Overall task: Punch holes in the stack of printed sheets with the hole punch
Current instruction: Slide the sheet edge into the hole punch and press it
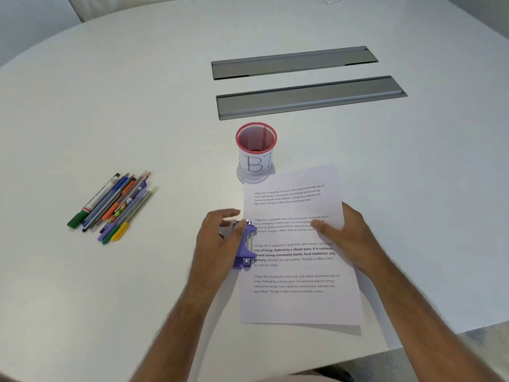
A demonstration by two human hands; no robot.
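White round table point(137, 106). Pink wire-mesh pen cup point(256, 148), upright, paper label marked "B". Loose bundle of coloured pens and pencils point(114, 208) well left. Two grey metal cable-slot covers point(308, 81) beyond the cup.

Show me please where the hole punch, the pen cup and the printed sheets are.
hole punch point(246, 245): head view, on its purple body.
pen cup point(256, 164): head view, on its white label.
printed sheets point(297, 304): head view, on the top page's lower blank part.
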